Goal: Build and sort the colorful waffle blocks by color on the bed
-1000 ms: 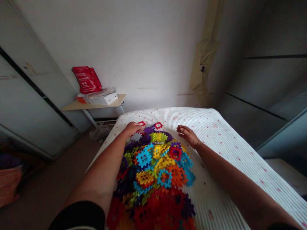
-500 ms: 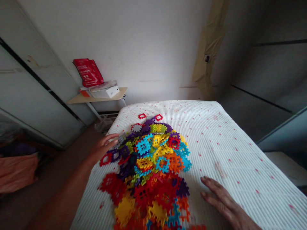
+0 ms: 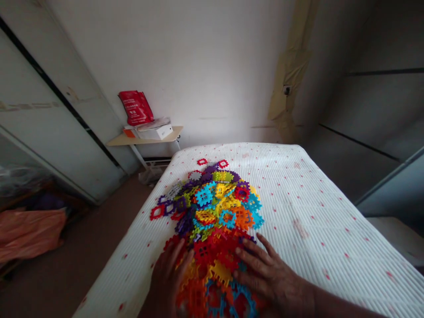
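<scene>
A long heap of plastic interlocking tiles with toothed edges lies on the white bed cover. Red tiles (image 3: 203, 251), orange tiles (image 3: 195, 298) and blue tiles (image 3: 243, 298) make up its near end. Farther off are yellow tiles (image 3: 228, 203), purple tiles (image 3: 185, 223) and light blue tiles (image 3: 204, 194). My left hand (image 3: 170, 269) rests against the near left side of the heap, fingers apart and somewhat blurred. On the near right side, my right hand (image 3: 263, 267) lies with spread fingers over the red and orange tiles. Neither hand grips a tile.
The bed (image 3: 291, 194) has a ribbed, red-dotted cover. Behind its left corner stands a small table (image 3: 122, 140) with a white box (image 3: 159, 132) and a red bag (image 3: 135, 108). Orange cloth (image 3: 29, 234) hangs at far left. A wall socket (image 3: 286, 90) shows beyond.
My left hand has come back from the heap's far left side to its near left. My right hand has moved left from the bare cover onto the tiles. The view has shifted slightly.
</scene>
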The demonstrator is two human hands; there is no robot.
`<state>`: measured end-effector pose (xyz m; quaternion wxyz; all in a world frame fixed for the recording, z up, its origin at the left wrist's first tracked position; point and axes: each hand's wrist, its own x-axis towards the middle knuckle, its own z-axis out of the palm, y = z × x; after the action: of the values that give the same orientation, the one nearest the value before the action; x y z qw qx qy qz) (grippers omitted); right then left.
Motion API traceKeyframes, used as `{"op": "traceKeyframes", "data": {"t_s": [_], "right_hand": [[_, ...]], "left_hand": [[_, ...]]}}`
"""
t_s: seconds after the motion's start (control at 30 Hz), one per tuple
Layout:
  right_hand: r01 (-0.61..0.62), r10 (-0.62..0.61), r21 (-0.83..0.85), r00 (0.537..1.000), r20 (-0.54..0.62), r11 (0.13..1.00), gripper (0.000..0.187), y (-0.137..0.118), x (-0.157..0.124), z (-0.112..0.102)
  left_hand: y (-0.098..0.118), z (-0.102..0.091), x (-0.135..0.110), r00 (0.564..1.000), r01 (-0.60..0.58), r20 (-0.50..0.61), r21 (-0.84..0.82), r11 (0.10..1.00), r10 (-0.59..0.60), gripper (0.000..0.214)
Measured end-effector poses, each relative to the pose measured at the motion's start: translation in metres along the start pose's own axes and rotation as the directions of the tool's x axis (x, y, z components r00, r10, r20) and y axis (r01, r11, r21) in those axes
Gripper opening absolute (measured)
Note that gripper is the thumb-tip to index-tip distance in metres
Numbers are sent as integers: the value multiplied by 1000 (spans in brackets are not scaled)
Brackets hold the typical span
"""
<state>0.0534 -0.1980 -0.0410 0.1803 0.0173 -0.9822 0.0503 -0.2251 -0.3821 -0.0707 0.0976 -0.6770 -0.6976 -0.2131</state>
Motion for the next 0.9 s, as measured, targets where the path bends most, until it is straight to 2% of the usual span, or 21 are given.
{"op": "traceKeyframes", "data": {"t_s": [0.13, 0.23, 0.3, 0.43, 0.6, 0.77, 0.9], "right_hand": [[12, -12, -10, 1000, -27, 1000, 72, 7, 10, 11], [-20, 19, -34, 999, -41, 999, 68, 15, 21, 15], [-34, 30, -55, 997, -68, 998, 68, 24, 28, 18], [-53, 38, -95, 987, -155, 994, 65, 39, 50, 21], [-84, 67, -52, 960, -273, 995, 57, 42, 87, 15], [-175, 172, 21, 928, -329, 984, 49, 44, 118, 10], [-297, 326, 136, 880, -345, 945, 45, 49, 128, 16]], "left_hand": [[26, 15, 10, 995, -31, -88, 70, 997, 37, 114], [32, 19, 20, 990, -62, -121, 100, 993, 74, 115], [30, 19, 27, 986, -68, -141, 124, 990, 86, 111], [20, 20, 40, 984, -2, -174, 193, 981, 36, 98], [7, 24, 55, 966, 27, -255, 227, 973, 33, 83], [0, 24, 70, 954, 103, -292, 101, 990, -69, 69], [-3, 24, 70, 948, 144, -286, -10, 990, -141, 59]]}}
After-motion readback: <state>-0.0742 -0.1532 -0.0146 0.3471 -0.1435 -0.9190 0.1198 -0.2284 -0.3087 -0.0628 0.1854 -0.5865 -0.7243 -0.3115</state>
